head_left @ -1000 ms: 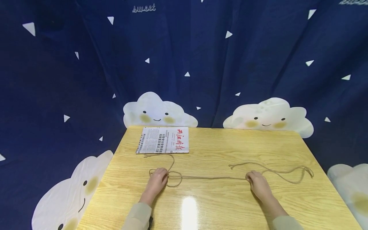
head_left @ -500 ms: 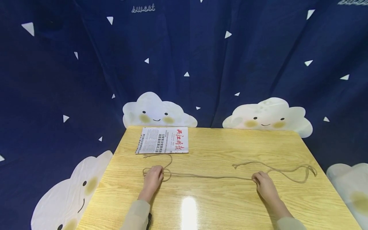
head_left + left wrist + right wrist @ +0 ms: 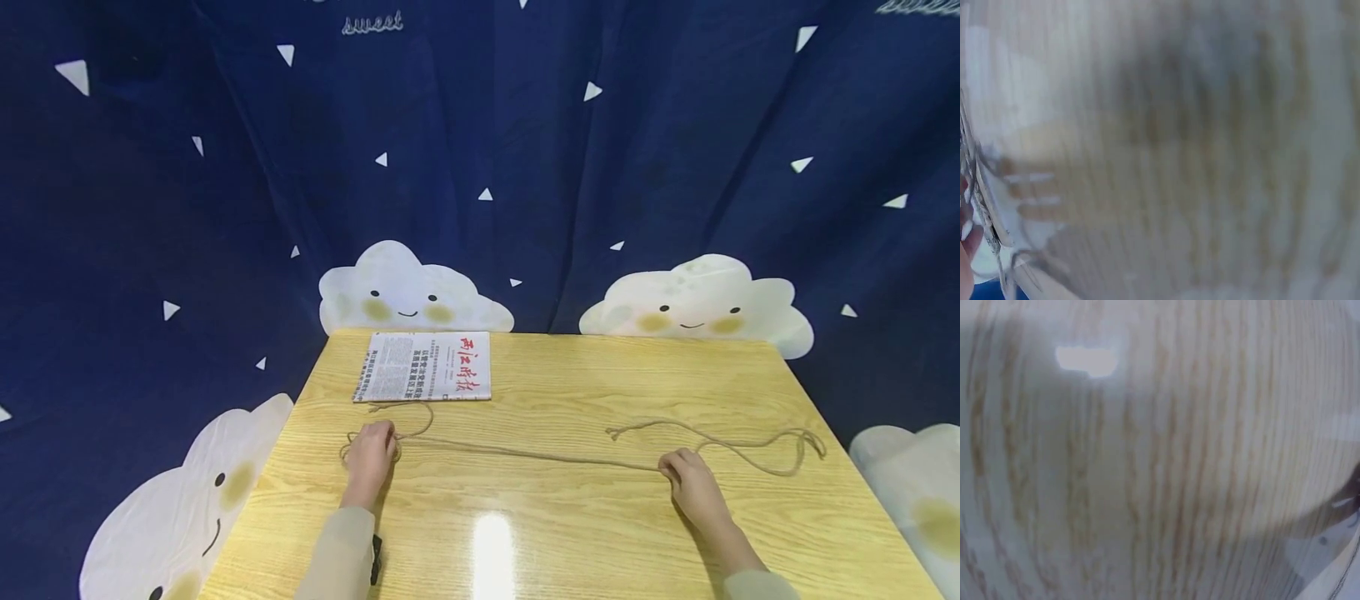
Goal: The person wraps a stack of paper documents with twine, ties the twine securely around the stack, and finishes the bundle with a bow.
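Beige sleeves point(image 3: 339, 552) reach in from near side; left hand point(image 3: 371, 454) and right hand point(image 3: 692, 482) well apart, backs upward, fingers bent. Each pinches brown rope point(image 3: 525, 453) on wooden table point(image 3: 577, 533). Rope's middle nearly straight, long axis left to right, right end slightly nearer. Coils at left hand; slack tail curves toward table's right edge. Past left hand, newspaper point(image 3: 423, 367); wood grain stretches rightward. Navy curtain point(image 3: 450, 108) behind far edge.

table point(image 3: 585, 542): looks like wood, smooth and very shiny, with stripy grain | string point(image 3: 555, 457): dull, looks a bit rough | newspaper point(image 3: 423, 367): printed paper, not shiny | curtain point(image 3: 450, 192): dull cloth with soft folds | sleeves point(image 3: 339, 552): plain cloth, dull and smooth-looking
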### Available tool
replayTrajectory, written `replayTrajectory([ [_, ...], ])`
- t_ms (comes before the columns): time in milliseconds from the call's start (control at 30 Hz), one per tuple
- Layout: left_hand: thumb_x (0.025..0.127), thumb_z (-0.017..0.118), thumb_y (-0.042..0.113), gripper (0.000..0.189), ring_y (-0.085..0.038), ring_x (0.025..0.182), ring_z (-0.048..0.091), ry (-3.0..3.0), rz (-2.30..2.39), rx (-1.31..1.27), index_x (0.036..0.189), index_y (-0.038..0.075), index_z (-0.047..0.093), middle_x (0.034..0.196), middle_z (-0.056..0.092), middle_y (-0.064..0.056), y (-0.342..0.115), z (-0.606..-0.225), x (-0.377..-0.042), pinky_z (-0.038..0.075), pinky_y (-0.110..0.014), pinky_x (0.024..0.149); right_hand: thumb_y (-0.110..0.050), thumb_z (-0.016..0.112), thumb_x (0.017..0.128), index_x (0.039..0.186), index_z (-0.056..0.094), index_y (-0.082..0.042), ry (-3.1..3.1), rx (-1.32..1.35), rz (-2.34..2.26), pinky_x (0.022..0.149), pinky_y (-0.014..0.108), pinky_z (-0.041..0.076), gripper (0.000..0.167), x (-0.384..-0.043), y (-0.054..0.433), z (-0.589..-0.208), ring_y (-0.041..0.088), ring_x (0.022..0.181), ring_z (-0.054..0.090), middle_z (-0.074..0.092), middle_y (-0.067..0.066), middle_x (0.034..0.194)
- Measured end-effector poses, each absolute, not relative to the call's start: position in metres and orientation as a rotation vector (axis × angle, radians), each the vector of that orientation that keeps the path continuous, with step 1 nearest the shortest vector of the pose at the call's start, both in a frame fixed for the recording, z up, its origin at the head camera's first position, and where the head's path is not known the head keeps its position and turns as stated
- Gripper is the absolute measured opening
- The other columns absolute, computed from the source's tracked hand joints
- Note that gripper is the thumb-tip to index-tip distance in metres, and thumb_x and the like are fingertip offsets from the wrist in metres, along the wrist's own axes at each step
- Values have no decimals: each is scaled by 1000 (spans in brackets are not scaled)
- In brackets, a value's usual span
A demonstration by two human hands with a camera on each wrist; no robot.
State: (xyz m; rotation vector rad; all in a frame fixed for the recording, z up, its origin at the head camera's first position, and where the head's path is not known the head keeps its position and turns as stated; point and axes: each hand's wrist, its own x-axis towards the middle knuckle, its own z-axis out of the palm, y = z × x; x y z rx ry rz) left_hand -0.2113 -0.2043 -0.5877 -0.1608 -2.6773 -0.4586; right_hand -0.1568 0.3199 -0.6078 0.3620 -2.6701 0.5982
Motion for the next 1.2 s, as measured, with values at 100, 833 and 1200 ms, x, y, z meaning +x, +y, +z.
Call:
replayTrajectory([
  [100,79,67,3,10,-26,79,58,-2636,-413,-91,86,4,61,88,65,-9,-205,-586,-213,50,-39,65,7,66,76,83,60,-5,-2676,348,594,66,40,48,15,-157,319,-607,24,79,52,55,4,82],
  [833,71,59,-4,23,-26,92,57,-2695,-741,-443,90,6,66,94,64,-6,-174,-588,-207,44,-46,85,0,62,83,113,57,4,-2709,331,632,82,55,47,30,-176,305,-588,43,98,53,56,23,110],
  [1200,80,69,16,6,-13,76,51,-2844,-870,-784,85,11,69,84,59,3,-148,-587,-200,46,-27,67,-26,41,98,137,34,3,-3050,231,537,100,65,21,50,-197,300,-592,50,126,24,28,30,140],
])
